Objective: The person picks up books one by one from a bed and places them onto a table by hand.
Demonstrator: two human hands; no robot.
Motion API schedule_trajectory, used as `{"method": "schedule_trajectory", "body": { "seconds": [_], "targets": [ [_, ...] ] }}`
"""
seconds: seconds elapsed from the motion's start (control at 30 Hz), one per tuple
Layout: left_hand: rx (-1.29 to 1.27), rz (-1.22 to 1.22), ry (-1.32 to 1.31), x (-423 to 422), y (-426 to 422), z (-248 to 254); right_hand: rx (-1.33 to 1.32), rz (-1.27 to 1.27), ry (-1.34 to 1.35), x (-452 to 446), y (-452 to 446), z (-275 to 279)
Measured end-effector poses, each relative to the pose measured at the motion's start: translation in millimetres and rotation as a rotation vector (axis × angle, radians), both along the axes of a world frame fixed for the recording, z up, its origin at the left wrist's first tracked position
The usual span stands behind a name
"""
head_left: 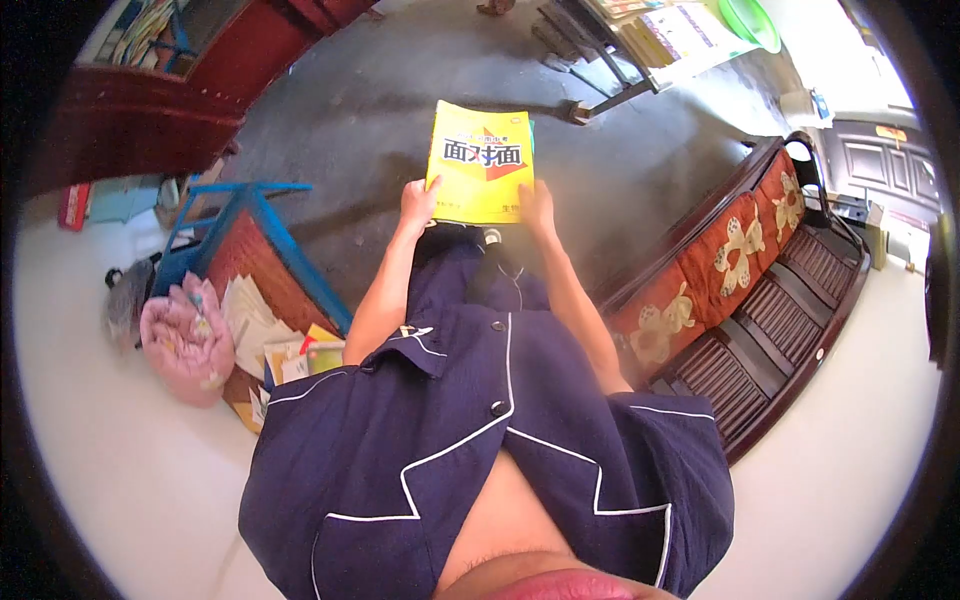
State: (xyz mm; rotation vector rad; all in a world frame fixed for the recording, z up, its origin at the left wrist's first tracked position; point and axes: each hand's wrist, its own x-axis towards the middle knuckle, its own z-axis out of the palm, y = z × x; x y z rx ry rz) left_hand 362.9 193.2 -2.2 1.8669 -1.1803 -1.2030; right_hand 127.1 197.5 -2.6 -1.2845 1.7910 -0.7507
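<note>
Both hands hold a yellow workbook (482, 165) out in front of my body, its cover facing up toward me. Large black Chinese characters and an orange-red shape are printed across the cover. My left hand (418, 204) is closed on the lower left edge, thumb on top. On the lower right edge, my right hand (537, 207) grips it in the same way, slightly blurred. A sliver of teal shows behind the right edge; whether it is a second book I cannot tell. The fingers underneath are hidden.
At left, a blue-framed chair (270, 245) stands beside papers (262, 320) and a rolled pink blanket (187, 338). A dark wooden bench (780, 310) with an orange floral cover (735, 250) is at right. Farther off are a table (655, 75) with books and a green basin (752, 25).
</note>
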Motion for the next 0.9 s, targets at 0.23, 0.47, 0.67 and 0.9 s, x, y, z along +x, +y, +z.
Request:
{"method": "schedule_trajectory", "body": {
  "seconds": [0.23, 0.47, 0.67, 0.9],
  "targets": [
    [-0.115, -0.197, -0.136, -3, -141, -21, -0.005, -0.109, 0.059, -1, -109, 9],
    [-0.217, -0.267, -0.043, 3, -268, 2, -0.08, -0.243, 0.083, 8, -203, 20],
    [-0.129, -0.298, -0.051, -15, -347, 14, -0.137, -0.325, -0.02, 2, -279, 54],
    [-0.123, -0.347, -0.126, -50, -467, 24, -0.165, -0.382, -0.116, -33, -385, 47]
  ]
}}
